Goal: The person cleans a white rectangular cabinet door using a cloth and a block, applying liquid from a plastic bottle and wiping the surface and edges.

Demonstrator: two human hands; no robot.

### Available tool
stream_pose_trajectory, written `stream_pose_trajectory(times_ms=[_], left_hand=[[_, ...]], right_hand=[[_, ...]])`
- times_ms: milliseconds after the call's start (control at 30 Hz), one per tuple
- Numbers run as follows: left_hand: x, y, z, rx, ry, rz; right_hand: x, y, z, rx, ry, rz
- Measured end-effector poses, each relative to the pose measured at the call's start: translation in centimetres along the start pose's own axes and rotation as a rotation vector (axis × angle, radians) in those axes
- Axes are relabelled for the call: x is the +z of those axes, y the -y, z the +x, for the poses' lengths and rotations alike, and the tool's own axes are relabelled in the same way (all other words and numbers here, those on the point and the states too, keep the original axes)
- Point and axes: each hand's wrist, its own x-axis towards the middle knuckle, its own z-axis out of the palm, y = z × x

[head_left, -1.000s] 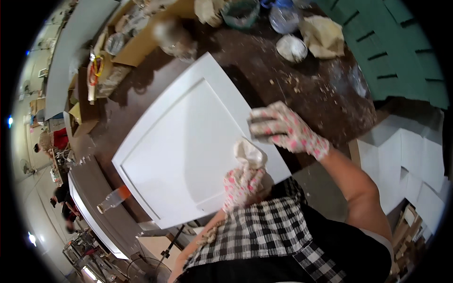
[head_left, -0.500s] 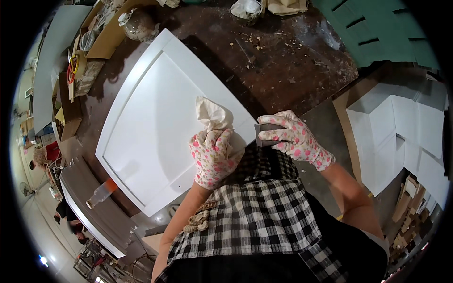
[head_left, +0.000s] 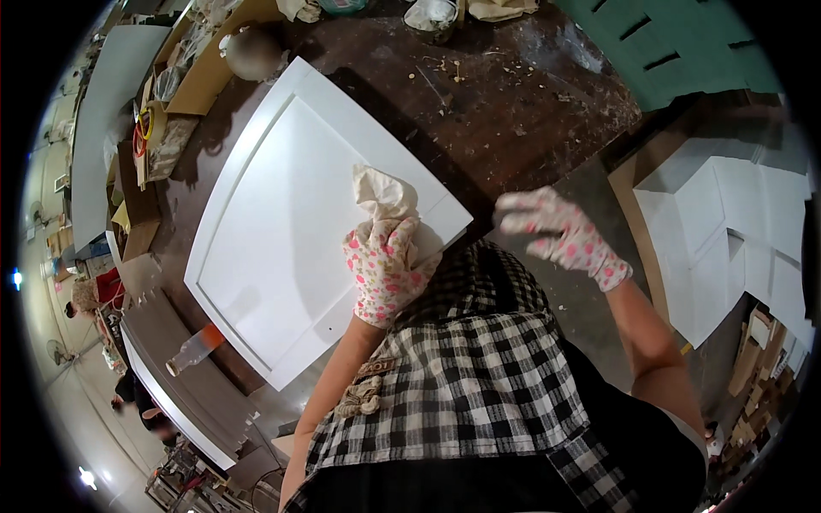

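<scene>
Right hand (head_left: 563,232): shifted outward from the corner of the white panel (head_left: 274,214) since half a second ago; slightly blurred, fingers spread apart, clear of the panel's right side.
Left hand (head_left: 380,269): closed around the cream cloth (head_left: 382,192), upon the panel.
Cloth: bunched, protruding past the left fingertips.
Panel: beneath the left hand, over the brown table (head_left: 522,103).
Clear bottle (head_left: 188,352): beside the panel's lower-left edge.

A scuffed, dark brown worktable (head_left: 530,111) stood in the room; past its right edge lay grey floor (head_left: 580,321), and far beyond its left edge a bright lamp (head_left: 87,477) glowed near a pale wall (head_left: 64,410)
</scene>
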Motion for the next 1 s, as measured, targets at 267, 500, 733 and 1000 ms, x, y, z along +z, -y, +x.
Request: stream_pose_trajectory(times_ms=[267,500,733,1000], left_hand=[[-0.2,-0.6,0.5,-0.023,0.04,0.031],[0.4,-0.2,0.4,-0.007,-0.009,0.026],[0.1,-0.4,0.9,-0.029,0.015,0.032],[-0.1,-0.4,0.7,-0.034,0.04,-0.019]], right_hand=[[3.2,-0.6,6.2,-0.115,-0.177,-0.161],[0.7,-0.5,1.7,-0.034,-0.217,-0.22],[9.3,0.7,1.1,-0.108,-0.379,-0.505],[7.5,3.5,3.8,-0.07,-0.591,-0.517]])
